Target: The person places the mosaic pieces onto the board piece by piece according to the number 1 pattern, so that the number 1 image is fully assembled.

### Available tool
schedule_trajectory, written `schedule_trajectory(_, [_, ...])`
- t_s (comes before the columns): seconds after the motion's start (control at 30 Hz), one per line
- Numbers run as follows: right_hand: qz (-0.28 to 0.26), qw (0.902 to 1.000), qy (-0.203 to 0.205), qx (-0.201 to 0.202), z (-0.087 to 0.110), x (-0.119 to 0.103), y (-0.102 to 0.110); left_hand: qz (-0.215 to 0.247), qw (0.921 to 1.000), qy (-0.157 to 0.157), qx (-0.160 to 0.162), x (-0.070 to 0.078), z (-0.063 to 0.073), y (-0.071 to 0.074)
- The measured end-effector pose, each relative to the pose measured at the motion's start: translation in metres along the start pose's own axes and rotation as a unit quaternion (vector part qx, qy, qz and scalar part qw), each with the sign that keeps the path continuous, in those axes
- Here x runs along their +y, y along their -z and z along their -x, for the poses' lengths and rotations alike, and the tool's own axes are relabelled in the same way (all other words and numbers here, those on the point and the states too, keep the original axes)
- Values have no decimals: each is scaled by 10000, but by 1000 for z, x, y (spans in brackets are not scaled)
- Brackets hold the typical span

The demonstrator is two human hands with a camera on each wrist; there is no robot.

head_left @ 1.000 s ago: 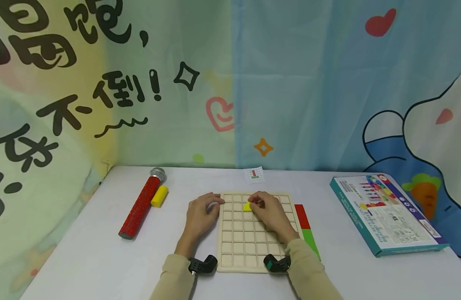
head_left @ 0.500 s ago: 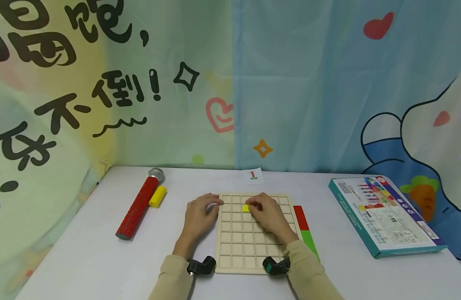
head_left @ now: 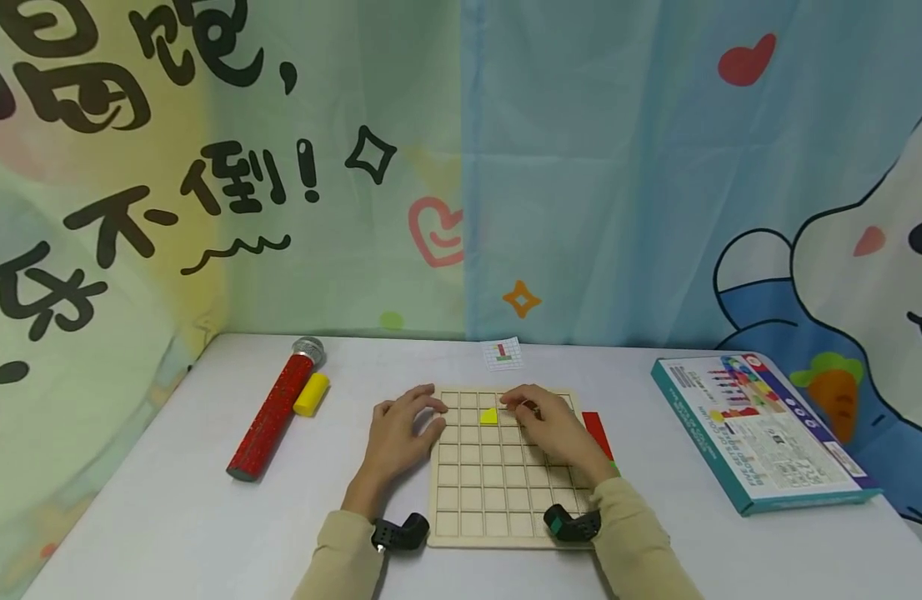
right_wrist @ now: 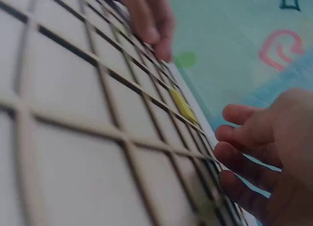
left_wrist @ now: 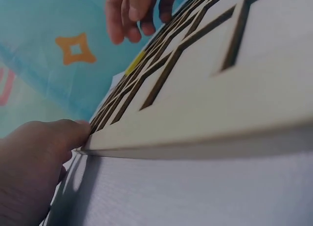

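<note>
A pale wooden grid board (head_left: 491, 500) lies flat on the table. In one of its far cells sits a small yellow block (head_left: 488, 416), seen edge-on in the left wrist view and the right wrist view. My left hand (head_left: 398, 437) is at the board's far left corner, fingertips touching its rim. Over the board's far right part is my right hand (head_left: 554, 421), its fingers loosely bent and apart from the yellow block. The right wrist view shows nothing between the right hand's fingers (right_wrist: 239, 133).
Right of the board lies a red strip (head_left: 598, 433), its green continuation mostly hidden by the right arm. Behind stands a small pattern card (head_left: 503, 354). A red microphone (head_left: 273, 417) and yellow cylinder (head_left: 312, 394) lie left, a flat game box (head_left: 764, 433) right.
My right hand has let go of the yellow block and moved right, uncovering it in its cell. The left hand stays at the board's edge. The head view has shifted slightly.
</note>
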State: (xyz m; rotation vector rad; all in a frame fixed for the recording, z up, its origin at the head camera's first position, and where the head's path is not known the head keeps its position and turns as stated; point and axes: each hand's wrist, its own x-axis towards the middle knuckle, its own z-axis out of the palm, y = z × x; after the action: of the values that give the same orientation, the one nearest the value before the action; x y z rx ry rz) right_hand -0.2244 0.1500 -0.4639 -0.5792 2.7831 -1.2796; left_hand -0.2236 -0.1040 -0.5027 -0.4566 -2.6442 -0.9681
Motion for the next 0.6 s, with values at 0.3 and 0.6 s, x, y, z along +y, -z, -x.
schedule_trajectory(0.3, [390,9988,-287,-86,14,30,48,-47,10000,24,-10,0,2,0])
schedule_trajectory(0.6, [469,9903,-1311,-39,27,56,77,-30,10000,-26,47,1,1,1])
